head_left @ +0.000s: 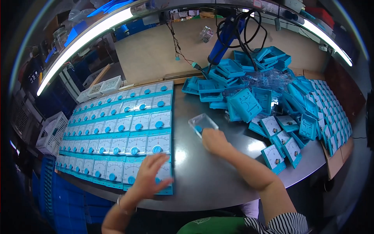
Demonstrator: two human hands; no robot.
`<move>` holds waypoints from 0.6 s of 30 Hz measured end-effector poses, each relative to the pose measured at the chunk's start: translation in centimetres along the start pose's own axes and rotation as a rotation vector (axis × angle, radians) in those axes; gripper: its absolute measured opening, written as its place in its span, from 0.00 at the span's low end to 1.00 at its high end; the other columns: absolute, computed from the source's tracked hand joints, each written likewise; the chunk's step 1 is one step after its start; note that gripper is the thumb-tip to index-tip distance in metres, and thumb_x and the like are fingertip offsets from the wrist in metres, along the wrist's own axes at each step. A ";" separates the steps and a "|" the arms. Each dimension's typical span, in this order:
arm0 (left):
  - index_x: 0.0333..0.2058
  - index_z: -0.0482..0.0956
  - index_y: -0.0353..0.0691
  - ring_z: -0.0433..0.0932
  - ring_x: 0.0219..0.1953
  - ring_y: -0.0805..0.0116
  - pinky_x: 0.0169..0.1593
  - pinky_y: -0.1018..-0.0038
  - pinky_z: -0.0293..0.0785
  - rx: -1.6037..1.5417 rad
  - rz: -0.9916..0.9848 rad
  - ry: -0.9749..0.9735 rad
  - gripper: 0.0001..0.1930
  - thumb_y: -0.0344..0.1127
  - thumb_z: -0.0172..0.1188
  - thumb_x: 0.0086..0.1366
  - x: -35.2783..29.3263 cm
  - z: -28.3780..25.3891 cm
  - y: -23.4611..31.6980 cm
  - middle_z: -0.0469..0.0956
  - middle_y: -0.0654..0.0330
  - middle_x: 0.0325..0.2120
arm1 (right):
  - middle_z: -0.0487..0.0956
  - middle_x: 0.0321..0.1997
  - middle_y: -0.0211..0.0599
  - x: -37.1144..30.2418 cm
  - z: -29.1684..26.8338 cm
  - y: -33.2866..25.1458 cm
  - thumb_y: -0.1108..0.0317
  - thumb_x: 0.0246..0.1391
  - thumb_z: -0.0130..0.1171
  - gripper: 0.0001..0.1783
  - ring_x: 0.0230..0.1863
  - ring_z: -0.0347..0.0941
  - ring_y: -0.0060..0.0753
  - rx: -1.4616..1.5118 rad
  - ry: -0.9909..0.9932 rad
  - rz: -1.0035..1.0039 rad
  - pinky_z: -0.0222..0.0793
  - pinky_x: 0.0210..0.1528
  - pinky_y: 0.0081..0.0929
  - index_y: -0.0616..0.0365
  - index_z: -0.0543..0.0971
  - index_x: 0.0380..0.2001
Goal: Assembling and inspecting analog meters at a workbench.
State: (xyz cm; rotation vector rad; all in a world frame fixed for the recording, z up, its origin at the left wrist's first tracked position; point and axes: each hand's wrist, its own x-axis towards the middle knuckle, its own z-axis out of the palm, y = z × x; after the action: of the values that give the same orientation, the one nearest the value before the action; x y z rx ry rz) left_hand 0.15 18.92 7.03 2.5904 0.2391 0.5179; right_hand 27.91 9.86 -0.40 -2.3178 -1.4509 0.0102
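Evidently, the curled fingers of the right hand (pixel 216 142) were closed on the near edge of a clear plastic cover (pixel 206 119), which sat over the bare middle of the grey metal surface (pixel 191 175). Whether it was resting there or slightly raised could not be told. A blue knob (pixel 198 128) showed at the cover's left side. The left hand (pixel 150 177) was open, its fingers spread and gripping nothing, above the near right corner of a block of dial meters (pixel 117 144); whether it touched them could not be told. A bracelet (pixel 120 200) circled that wrist.

The block filled the left part of the surface in five rows, each meter having a turquoise base, a white scale and a blue knob. To the right of the cover lay a loose cluster of knobless meters (pixel 281 141), some overlapping. Beyond it rose a jumbled heap of turquoise housings (pixel 244 104), with a pile of clear covers (pixel 269 81) among them. A blue power screwdriver (pixel 222 46) hung above the heap. Farther right, more meters (pixel 336 117) stood in tight slanting rows on cardboard (pixel 337 162). White trays (pixel 111 84) of small parts stood behind the left block.
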 end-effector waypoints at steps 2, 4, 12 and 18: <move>0.57 0.65 0.37 0.62 0.60 0.48 0.61 0.64 0.60 -0.168 -0.005 0.052 0.32 0.43 0.64 0.56 6.6 1.3 -1.5 0.66 0.47 0.55 | 0.79 0.28 0.52 -3.3 -1.5 -0.6 0.70 0.49 0.49 0.09 0.32 0.78 0.54 -0.045 -0.052 -0.037 0.74 0.34 0.47 0.63 0.77 0.28; 0.59 0.63 0.36 0.61 0.61 0.49 0.62 0.63 0.57 -0.266 -0.073 0.130 0.32 0.44 0.61 0.59 13.6 4.2 -5.0 0.64 0.44 0.57 | 0.80 0.26 0.49 -6.4 -2.5 -0.7 0.74 0.45 0.55 0.04 0.30 0.80 0.50 -0.084 -0.065 -0.130 0.76 0.29 0.39 0.63 0.77 0.26; 0.61 0.63 0.40 0.56 0.64 0.48 0.65 0.63 0.52 -0.395 -0.218 0.412 0.33 0.56 0.52 0.64 30.2 11.7 -16.9 0.58 0.41 0.60 | 0.79 0.30 0.49 -8.3 -10.7 1.1 0.74 0.42 0.57 0.05 0.33 0.79 0.47 -0.181 -0.335 -0.179 0.76 0.29 0.36 0.61 0.77 0.26; 0.61 0.65 0.49 0.50 0.66 0.46 0.67 0.62 0.47 -0.310 -0.281 0.461 0.34 0.62 0.53 0.61 36.1 13.4 -18.8 0.57 0.44 0.63 | 0.62 0.62 0.58 1.4 -11.6 6.4 0.57 0.44 0.65 0.31 0.59 0.63 0.61 -0.321 0.332 -0.333 0.78 0.37 0.33 0.53 0.71 0.53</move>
State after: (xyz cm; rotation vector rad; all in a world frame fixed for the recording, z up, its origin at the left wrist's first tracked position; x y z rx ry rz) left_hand 37.10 38.82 -1.69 2.0674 0.6135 0.9568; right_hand 36.59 4.78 8.33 -2.1391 -1.7331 -0.7126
